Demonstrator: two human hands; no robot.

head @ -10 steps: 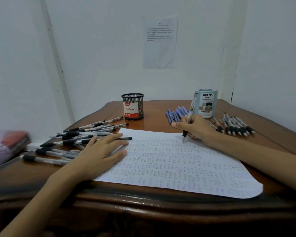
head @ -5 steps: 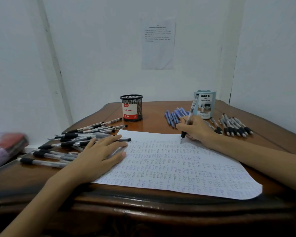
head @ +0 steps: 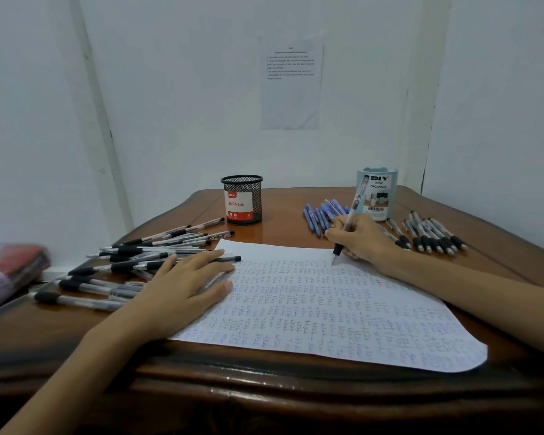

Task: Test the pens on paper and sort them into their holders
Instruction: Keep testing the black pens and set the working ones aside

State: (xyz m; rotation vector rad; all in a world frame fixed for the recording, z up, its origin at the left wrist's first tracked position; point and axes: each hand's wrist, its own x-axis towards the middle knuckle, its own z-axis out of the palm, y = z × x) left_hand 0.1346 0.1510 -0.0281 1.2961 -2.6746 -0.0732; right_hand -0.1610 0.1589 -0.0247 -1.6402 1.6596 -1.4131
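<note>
Fingers (head: pixel 334 232) of the right hand (head: pixel 365 239) pinch a pen (head: pixel 357 199), tip down on the paper (head: pixel 327 312), barrel leaning up and away.

Paper (head: pixel 327 309) lies centre-near on table (head: pixel 280 381); pen pile (head: pixel 139 259) left of it, mesh holder (head: pixel 242 199) far-centre, desk organizer (head: pixel 377 193) far-right between two pen rows.

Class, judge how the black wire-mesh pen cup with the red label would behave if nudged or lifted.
The black wire-mesh pen cup probably lifts easily: open mesh wall, no pens showing above its rim. Upright and taller than wide, it may tip if nudged near the top. On the glossy wooden table, a low push would likely slide it.
</note>
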